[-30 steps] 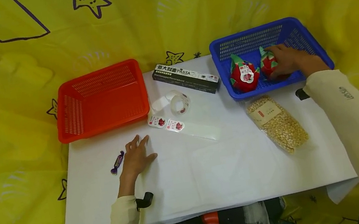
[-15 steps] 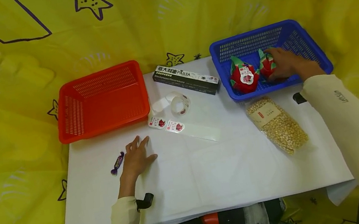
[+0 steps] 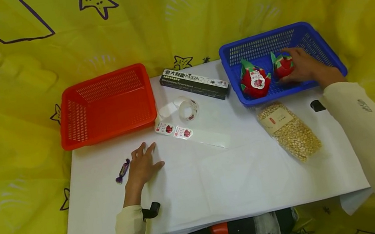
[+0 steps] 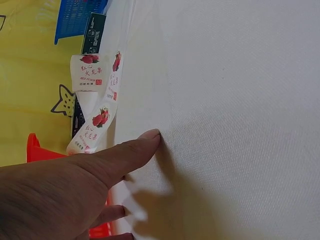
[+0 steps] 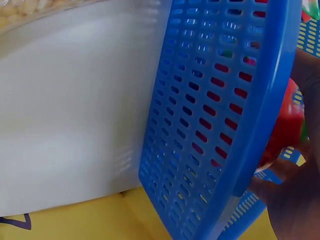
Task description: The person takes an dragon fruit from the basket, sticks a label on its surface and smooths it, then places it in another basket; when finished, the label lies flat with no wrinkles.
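Note:
In the blue basket (image 3: pixel 280 32) at the back right, my right hand (image 3: pixel 305 67) curves round the right side of a small red and green dragon fruit (image 3: pixel 283 65). Its fingers (image 5: pixel 285 167) also show round the fruit in the right wrist view, partly hidden by the basket rim. Left of it in the basket lies another dragon fruit (image 3: pixel 255 80) bearing a white label. My left hand (image 3: pixel 142 166) rests on the white table with its fingers spread, holding nothing. Near it are a purple wrapped candy (image 3: pixel 123 171) and a strip of dragon fruit labels (image 3: pixel 183 132).
A red basket (image 3: pixel 110 108) stands at the back left. Between the baskets lie a black and white pasta box (image 3: pixel 194 84) and a label roll (image 3: pixel 188 109). A bag of pale kernels (image 3: pixel 292 133) lies before the blue basket. Yellow cloth (image 3: pixel 174 26) hangs behind.
My right hand has shifted slightly right and loosened round the small dragon fruit, so more of its red side shows. The left hand stays still.

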Motion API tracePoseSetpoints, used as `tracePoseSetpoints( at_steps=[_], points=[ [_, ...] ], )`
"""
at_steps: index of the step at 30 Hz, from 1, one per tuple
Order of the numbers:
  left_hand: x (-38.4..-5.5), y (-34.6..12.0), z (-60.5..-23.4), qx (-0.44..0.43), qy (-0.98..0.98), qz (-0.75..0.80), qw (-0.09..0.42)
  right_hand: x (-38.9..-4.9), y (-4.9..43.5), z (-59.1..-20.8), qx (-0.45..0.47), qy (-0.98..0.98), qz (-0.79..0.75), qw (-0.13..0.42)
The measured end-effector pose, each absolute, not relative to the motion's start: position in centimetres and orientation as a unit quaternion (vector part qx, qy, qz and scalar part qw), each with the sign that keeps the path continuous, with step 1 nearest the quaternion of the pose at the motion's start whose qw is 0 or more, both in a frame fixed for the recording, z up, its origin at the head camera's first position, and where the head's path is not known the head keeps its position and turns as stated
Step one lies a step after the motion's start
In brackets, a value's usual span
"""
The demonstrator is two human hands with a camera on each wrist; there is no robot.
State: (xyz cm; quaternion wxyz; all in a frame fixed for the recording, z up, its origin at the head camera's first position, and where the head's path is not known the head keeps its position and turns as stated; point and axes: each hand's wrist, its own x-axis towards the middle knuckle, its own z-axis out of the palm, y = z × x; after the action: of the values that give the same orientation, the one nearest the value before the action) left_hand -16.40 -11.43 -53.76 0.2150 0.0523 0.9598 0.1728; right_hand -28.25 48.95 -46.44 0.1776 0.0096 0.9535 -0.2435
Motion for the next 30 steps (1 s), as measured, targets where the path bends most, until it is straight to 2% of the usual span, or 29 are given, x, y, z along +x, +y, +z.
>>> tracePoseSetpoints(
  at_steps=[12,21,30],
  points=[
    [-16.2,-11.2,-53.5,0.048,0.958,0.173,0.226,-27.7,50.1,-47.2,0.023,0.951,-0.257,0.169],
    [-16.3,-11.3,-53.1,0.053,0.960,0.171,0.217,-27.7,50.6,-47.5,0.075,0.953,-0.264,0.128],
    [-16.5,-11.1,-52.9,0.054,0.959,0.169,0.220,-27.6,50.0,-47.3,0.078,0.946,-0.273,0.155]
  ],
)
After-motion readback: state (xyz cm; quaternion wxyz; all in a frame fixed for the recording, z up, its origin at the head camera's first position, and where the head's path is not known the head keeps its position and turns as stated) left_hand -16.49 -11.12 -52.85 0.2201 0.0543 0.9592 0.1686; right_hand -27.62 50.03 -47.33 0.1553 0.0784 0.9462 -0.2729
